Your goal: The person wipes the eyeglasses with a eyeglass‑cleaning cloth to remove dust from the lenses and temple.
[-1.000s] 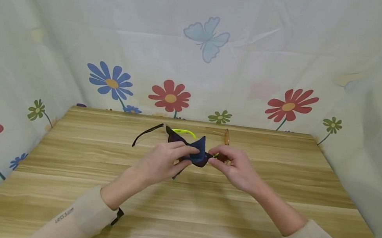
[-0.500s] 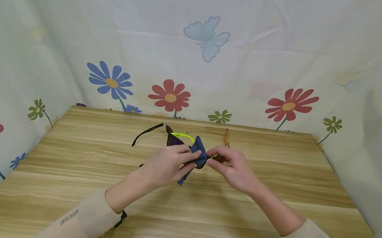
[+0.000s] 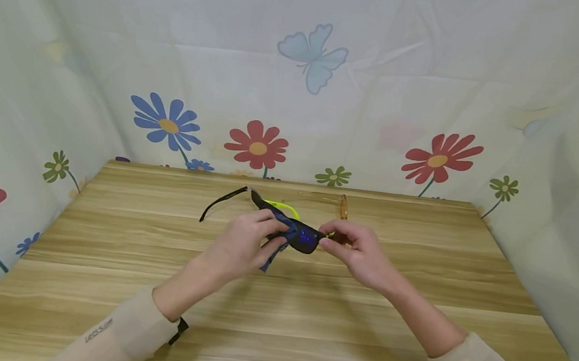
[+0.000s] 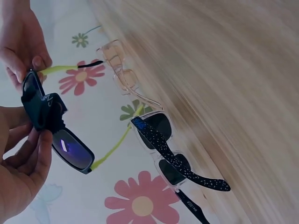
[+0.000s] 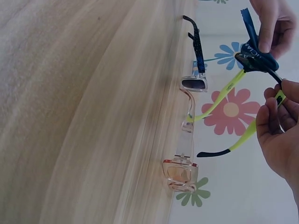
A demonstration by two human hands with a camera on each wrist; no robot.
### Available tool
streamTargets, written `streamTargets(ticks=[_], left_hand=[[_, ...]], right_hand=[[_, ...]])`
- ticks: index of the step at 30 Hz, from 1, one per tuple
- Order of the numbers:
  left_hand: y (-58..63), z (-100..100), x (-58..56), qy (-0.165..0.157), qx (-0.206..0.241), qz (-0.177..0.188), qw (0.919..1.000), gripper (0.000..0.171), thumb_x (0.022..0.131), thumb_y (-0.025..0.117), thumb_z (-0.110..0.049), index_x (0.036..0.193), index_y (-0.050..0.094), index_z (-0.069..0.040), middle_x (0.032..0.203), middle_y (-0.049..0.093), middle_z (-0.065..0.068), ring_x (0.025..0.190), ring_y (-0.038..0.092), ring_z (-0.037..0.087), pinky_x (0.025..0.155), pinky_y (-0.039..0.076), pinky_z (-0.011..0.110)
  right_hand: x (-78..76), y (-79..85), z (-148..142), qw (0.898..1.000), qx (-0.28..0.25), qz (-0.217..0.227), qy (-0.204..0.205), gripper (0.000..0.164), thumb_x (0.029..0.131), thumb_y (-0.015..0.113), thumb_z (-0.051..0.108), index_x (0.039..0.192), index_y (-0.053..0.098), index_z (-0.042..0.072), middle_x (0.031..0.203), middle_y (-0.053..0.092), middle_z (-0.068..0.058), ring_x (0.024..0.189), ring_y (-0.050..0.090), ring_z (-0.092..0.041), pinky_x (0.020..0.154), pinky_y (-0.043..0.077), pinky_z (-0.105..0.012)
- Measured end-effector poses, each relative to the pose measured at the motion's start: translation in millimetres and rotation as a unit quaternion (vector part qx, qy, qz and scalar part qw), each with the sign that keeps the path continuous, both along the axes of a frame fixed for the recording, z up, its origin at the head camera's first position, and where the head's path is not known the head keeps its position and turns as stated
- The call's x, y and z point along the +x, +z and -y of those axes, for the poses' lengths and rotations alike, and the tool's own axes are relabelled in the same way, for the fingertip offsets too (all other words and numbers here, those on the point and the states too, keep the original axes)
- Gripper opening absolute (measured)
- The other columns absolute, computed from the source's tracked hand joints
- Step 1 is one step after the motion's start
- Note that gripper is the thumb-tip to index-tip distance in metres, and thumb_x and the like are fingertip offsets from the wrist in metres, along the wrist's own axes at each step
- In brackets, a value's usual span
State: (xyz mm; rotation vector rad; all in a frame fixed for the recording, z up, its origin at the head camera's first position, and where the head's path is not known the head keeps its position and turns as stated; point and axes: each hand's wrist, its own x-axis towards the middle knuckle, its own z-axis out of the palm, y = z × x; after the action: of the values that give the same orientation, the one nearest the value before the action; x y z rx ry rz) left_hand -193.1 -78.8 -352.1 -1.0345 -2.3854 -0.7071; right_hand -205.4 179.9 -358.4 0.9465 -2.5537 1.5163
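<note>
Sunglasses [image 3: 307, 241] with dark bluish lenses, a black front and neon-yellow temples are held up over the table. My right hand [image 3: 358, 254] pinches them at the hinge end of the frame, on the right. With thumb and fingers my left hand [image 3: 247, 241] pinches a dark blue cleaning cloth [image 4: 49, 109], folded over the middle of the sunglasses' front, near the bridge. One corner of the cloth hangs below the left fingers. In the left wrist view one lens shows uncovered, with a bright reflection on it. The yellow temples [image 5: 225, 93] extend away from the hands.
Behind the hands, clear-framed sunglasses [image 4: 156, 133] with black speckled temples rest on the wooden table [image 3: 304, 337]. Glasses with a pale orange transparent frame [image 5: 180, 173] lie beside them at the back. A flower-printed curtain [image 3: 217, 65] surrounds the table's far and side edges.
The left hand with the cloth first shifts right over the near lens, then slides back left toward the bridge, uncovering that lens. The right hand keeps its pinch, nearly still.
</note>
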Motion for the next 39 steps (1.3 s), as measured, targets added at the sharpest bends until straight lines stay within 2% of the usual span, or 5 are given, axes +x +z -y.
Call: streamTargets(ticks=[10, 16, 22, 33, 39], left_hand=[[-0.9, 0, -2.0, -0.002, 0.016, -0.005, 0.9999, 0.009, 0.089, 0.082, -0.006, 0.097, 0.078, -0.004, 0.1, 0.061, 0.004, 0.093, 0.064, 0.018, 0.078, 0.056, 0.029], [0.7, -7, -0.1, -0.019, 0.011, -0.033, 0.9992, 0.011, 0.088, 0.083, -0.009, 0.097, 0.078, -0.004, 0.105, 0.064, 0.005, 0.099, 0.064, 0.021, 0.083, 0.056, 0.031], [0.0, -17, 3.1, -0.025, 0.001, -0.056, 0.9981, 0.012, 0.087, 0.084, -0.011, 0.095, 0.078, -0.006, 0.1, 0.065, 0.004, 0.092, 0.064, 0.018, 0.077, 0.056, 0.026], [-2.0, -18, 4.9, -0.013, -0.001, -0.035, 0.9993, 0.013, 0.089, 0.083, -0.012, 0.099, 0.078, -0.007, 0.097, 0.067, 0.003, 0.09, 0.063, 0.018, 0.076, 0.055, 0.027], [-2.0, -14, 3.1, -0.002, 0.004, -0.018, 0.9998, 0.014, 0.089, 0.082, -0.01, 0.101, 0.077, -0.006, 0.097, 0.068, 0.004, 0.094, 0.064, 0.02, 0.083, 0.057, 0.032]], right_hand=[[-1.2, 0.4, 0, 1.0, -0.002, 0.002, 0.001, 0.01, 0.101, 0.066, 0.009, 0.108, 0.073, 0.007, 0.094, 0.069, -0.009, 0.07, 0.054, -0.02, 0.061, 0.043, -0.029], [0.3, 1.8, 4, 1.0, 0.004, 0.003, -0.013, 0.009, 0.102, 0.066, 0.013, 0.107, 0.074, 0.012, 0.091, 0.069, -0.001, 0.07, 0.056, -0.021, 0.06, 0.043, -0.03], [0.7, 2.2, 7, 1.0, 0.005, 0.007, -0.02, 0.009, 0.102, 0.067, 0.014, 0.107, 0.074, 0.013, 0.09, 0.068, 0.0, 0.07, 0.057, -0.022, 0.059, 0.044, -0.03], [-0.5, 1.9, 7, 1.0, 0.009, -0.003, -0.012, 0.01, 0.101, 0.067, 0.012, 0.107, 0.075, 0.012, 0.092, 0.07, 0.001, 0.068, 0.057, -0.021, 0.059, 0.045, -0.03], [-0.2, 2.7, 6, 1.0, 0.008, 0.004, -0.011, 0.01, 0.101, 0.067, 0.012, 0.107, 0.075, 0.012, 0.092, 0.069, 0.0, 0.068, 0.055, -0.02, 0.059, 0.043, -0.03]])
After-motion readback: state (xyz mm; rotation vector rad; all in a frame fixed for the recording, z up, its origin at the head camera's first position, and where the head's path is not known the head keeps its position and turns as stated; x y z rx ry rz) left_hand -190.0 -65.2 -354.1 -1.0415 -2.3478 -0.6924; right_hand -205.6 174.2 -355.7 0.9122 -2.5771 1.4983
